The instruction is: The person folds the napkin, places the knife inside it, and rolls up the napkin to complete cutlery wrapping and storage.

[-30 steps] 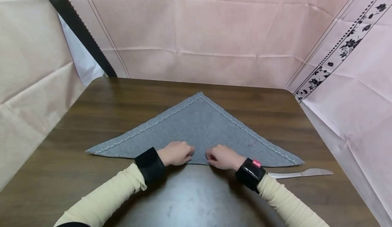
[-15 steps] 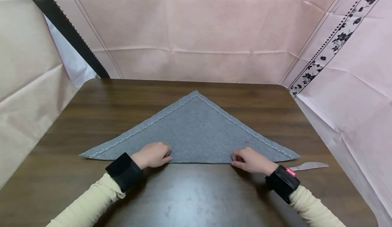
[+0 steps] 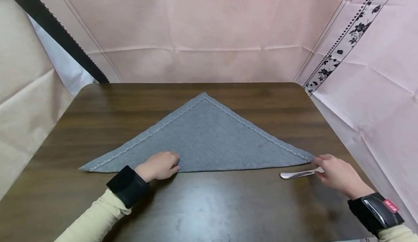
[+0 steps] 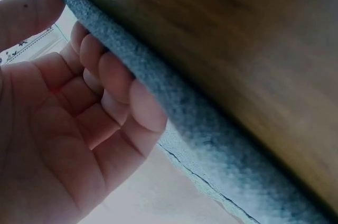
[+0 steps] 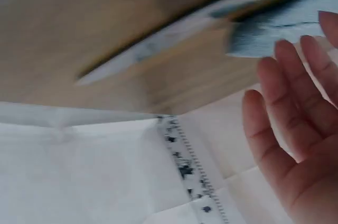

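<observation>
A grey cloth (image 3: 209, 136) with a light stitched hem lies folded into a triangle, its long folded edge towards me and its point away. My left hand (image 3: 159, 165) rests on that edge, left of the middle. In the left wrist view its bent fingertips touch the fabric and the thumb (image 4: 31, 15) is right at the fold. At the cloth's right corner is my right hand (image 3: 339, 173), its fingers loosely extended in the right wrist view. A silver table knife (image 3: 295, 175) lies under it, the blade partly hidden by the hand in the head view.
Brown wood-grain tabletop (image 3: 202, 205) with rounded far corners carries the cloth and knife. Pale pink sheeting (image 3: 196, 28) hangs behind it and on both sides, with a black strip (image 3: 58, 31) at left and a floral band (image 3: 349, 35) at right.
From the middle of the fold my hands have moved apart. The left one slid left and then stayed; the right one travelled along the edge to the right corner, over the knife.
</observation>
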{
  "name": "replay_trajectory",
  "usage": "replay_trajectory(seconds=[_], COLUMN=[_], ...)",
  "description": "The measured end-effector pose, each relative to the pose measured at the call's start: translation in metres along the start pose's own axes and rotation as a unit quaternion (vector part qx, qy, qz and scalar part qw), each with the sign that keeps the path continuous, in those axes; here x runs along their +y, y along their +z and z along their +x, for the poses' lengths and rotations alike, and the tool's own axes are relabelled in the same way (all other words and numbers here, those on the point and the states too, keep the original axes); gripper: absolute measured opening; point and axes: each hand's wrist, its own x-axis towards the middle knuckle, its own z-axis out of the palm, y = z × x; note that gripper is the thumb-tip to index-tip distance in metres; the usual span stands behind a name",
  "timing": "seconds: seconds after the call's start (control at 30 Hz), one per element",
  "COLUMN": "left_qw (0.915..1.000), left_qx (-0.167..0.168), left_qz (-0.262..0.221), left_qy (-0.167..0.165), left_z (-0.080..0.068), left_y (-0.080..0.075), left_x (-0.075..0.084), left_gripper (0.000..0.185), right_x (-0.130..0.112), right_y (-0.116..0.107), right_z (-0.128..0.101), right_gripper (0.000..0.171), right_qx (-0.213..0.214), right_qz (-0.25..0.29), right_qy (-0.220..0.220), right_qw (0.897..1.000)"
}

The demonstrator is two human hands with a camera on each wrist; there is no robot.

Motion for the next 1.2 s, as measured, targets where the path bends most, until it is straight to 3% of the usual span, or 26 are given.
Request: replay_trajectory(seconds=[0.13, 0.3, 0.53, 0.77, 0.9, 1.2], left_qw=[1.0, 1.0, 0.9997, 0.9996, 0.9998, 0.9998], left_qx=[-0.002, 0.002, 0.02, 0.019, 0.014, 0.011], left_qz=[0.001, 0.0, -0.001, 0.007, 0.006, 0.008], left_qy=[0.0, 0.003, 0.017, 0.018, 0.014, 0.012], left_z=[0.002, 0.002, 0.001, 0.003, 0.002, 0.003], left_y=[0.003, 0.006, 0.009, 0.007, 0.006, 0.006], left_x=[-0.001, -0.005, -0.006, -0.005, -0.004, -0.004], left_gripper=[0.018, 0.018, 0.021, 0.021, 0.021, 0.022], right_x=[0.01, 0.008, 0.009, 0.01, 0.009, -0.001], right_y=[0.011, 0.031, 0.038, 0.042, 0.041, 0.028], right_z=[-0.009, 0.0, 0.011, 0.003, 0.001, 0.002], right_gripper=[0.03, 0.023, 0.025, 0.031, 0.032, 0.026], right_qx=[0.005, 0.011, -0.052, -0.013, -0.01, -0.09], right_qz=[-0.023, -0.019, 0.016, 0.063, 0.071, 0.108], right_qy=[-0.025, -0.069, -0.047, -0.051, -0.041, 0.005], right_qw=[0.999, 0.997, 0.997, 0.997, 0.997, 0.99])
